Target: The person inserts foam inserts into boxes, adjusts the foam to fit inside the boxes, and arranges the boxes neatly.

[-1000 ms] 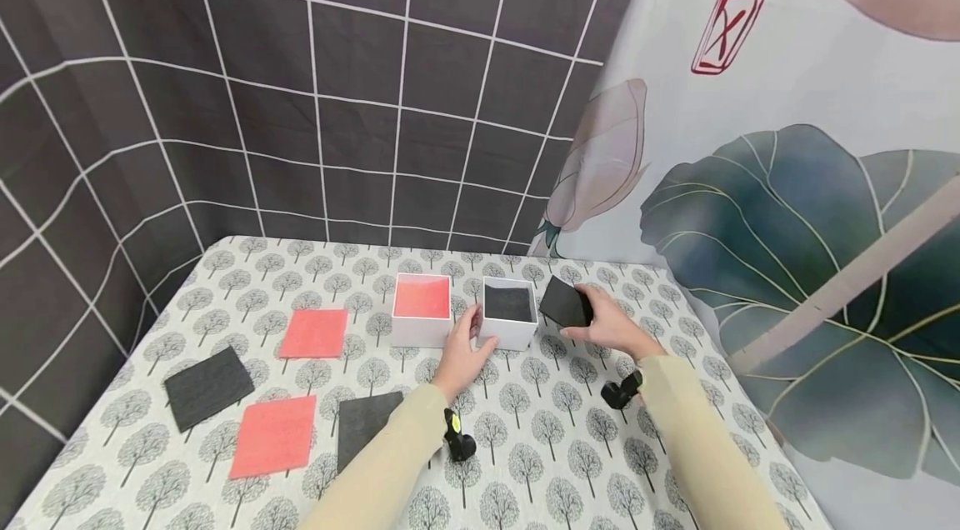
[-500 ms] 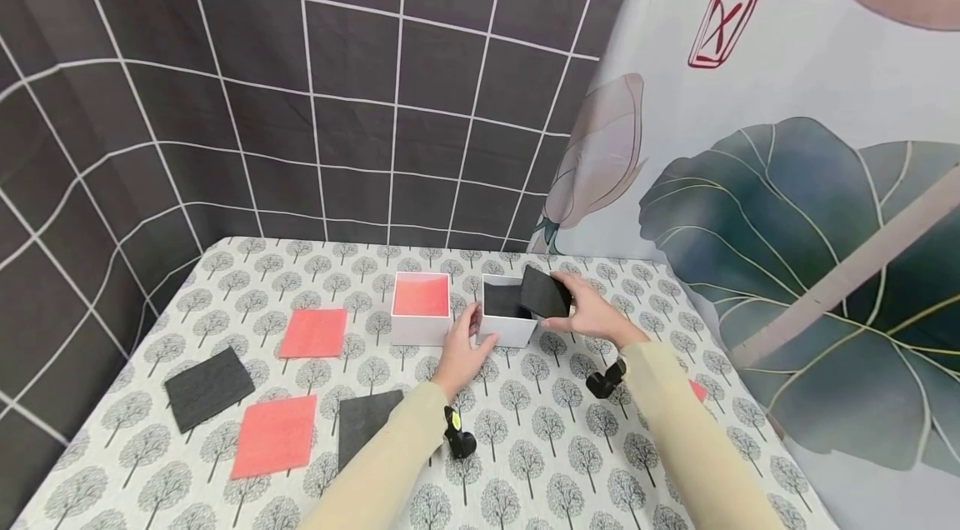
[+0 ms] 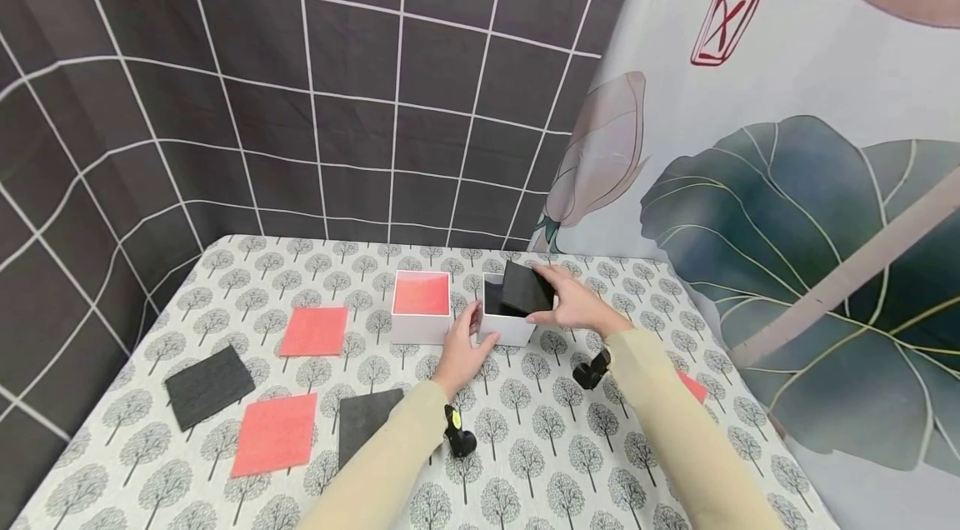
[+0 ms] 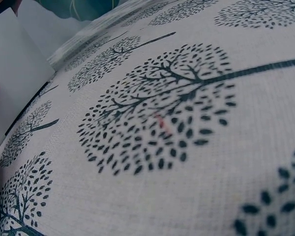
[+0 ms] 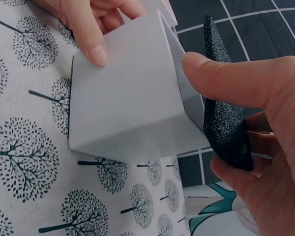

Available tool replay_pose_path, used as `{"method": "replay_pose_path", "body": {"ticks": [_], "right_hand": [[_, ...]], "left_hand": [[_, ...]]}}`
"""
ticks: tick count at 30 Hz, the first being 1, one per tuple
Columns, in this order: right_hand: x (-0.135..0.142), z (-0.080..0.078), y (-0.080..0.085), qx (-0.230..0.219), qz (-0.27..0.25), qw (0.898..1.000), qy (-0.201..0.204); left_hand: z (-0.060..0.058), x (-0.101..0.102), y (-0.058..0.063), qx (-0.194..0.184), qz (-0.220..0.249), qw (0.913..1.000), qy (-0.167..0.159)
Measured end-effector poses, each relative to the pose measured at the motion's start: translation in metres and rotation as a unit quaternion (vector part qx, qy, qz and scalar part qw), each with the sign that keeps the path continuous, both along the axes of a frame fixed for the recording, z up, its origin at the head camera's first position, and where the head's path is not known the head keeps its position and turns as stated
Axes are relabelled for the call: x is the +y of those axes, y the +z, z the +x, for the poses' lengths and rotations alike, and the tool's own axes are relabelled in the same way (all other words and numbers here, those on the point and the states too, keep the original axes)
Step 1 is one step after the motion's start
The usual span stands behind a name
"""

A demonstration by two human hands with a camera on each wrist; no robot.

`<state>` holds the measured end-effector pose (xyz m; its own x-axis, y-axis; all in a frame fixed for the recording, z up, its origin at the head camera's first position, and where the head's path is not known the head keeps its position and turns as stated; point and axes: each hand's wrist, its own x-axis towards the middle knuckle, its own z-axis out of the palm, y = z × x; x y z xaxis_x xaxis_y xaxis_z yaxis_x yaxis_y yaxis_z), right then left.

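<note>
My right hand (image 3: pixel 576 303) pinches a black cloth square (image 3: pixel 527 290) between thumb and fingers, tilted over the open top of the right white box (image 3: pixel 506 332). In the right wrist view the cloth (image 5: pixel 228 132) bends slightly at the box's rim. More black material (image 3: pixel 493 297) shows inside this box. My left hand (image 3: pixel 461 355) holds the same box at its near left corner, thumb on the front wall and fingers at the left side. Just left of it stands another white box (image 3: pixel 420 330) with a red cloth (image 3: pixel 422 294) inside.
On the tree-print tablecloth (image 3: pixel 525 463) lie two red squares (image 3: pixel 315 331) and two black squares (image 3: pixel 209 387) at the left, one black partly under my left sleeve (image 3: pixel 386 463). A red piece (image 3: pixel 692 386) peeks out beside my right sleeve (image 3: pixel 667 422). A dark grid curtain (image 3: pixel 352 138) hangs behind.
My right hand has moved left with the black cloth, from beside the right box to over its opening. The red piece by my right sleeve has come into view. My left hand stays put.
</note>
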<state>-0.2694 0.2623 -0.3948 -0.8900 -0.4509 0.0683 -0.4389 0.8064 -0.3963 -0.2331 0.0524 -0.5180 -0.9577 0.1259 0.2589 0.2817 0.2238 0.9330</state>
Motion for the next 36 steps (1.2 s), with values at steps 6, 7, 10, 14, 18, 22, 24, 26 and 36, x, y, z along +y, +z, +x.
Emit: {"method": "replay_pose_path", "body": {"ticks": [6, 7, 10, 14, 18, 22, 24, 26, 36], "right_hand": [[-0.008, -0.004, 0.002, -0.011, 0.008, 1.000, 0.022], [-0.008, -0.006, 0.001, -0.010, 0.012, 1.000, 0.026], [-0.009, -0.009, 0.000, -0.018, 0.018, 0.999, 0.030], [-0.011, -0.012, -0.001, -0.031, 0.021, 0.999, 0.032], [-0.013, -0.013, 0.000, -0.039, 0.018, 0.998, 0.037], [-0.015, -0.014, 0.002, -0.049, 0.019, 0.998, 0.046], [-0.016, -0.015, 0.002, -0.057, 0.023, 0.997, 0.044], [-0.016, -0.015, 0.002, -0.067, 0.024, 0.997, 0.041], [-0.020, -0.023, 0.001, -0.074, 0.035, 0.995, 0.059]], "left_hand": [[-0.001, 0.000, -0.001, 0.004, 0.001, 1.0000, -0.002], [-0.001, 0.000, -0.001, 0.003, 0.001, 1.0000, -0.002], [-0.002, 0.001, -0.002, 0.005, 0.001, 1.0000, -0.002], [-0.002, 0.001, -0.003, 0.009, 0.001, 1.0000, -0.001], [-0.002, 0.000, -0.003, 0.009, 0.001, 1.0000, -0.001], [-0.001, 0.000, -0.002, 0.011, 0.004, 0.9999, -0.004], [0.000, 0.000, -0.001, 0.012, 0.006, 0.9999, -0.006], [0.000, 0.000, -0.001, 0.014, 0.008, 0.9998, -0.008], [-0.001, 0.000, -0.001, 0.015, 0.012, 0.9998, -0.007]]}}
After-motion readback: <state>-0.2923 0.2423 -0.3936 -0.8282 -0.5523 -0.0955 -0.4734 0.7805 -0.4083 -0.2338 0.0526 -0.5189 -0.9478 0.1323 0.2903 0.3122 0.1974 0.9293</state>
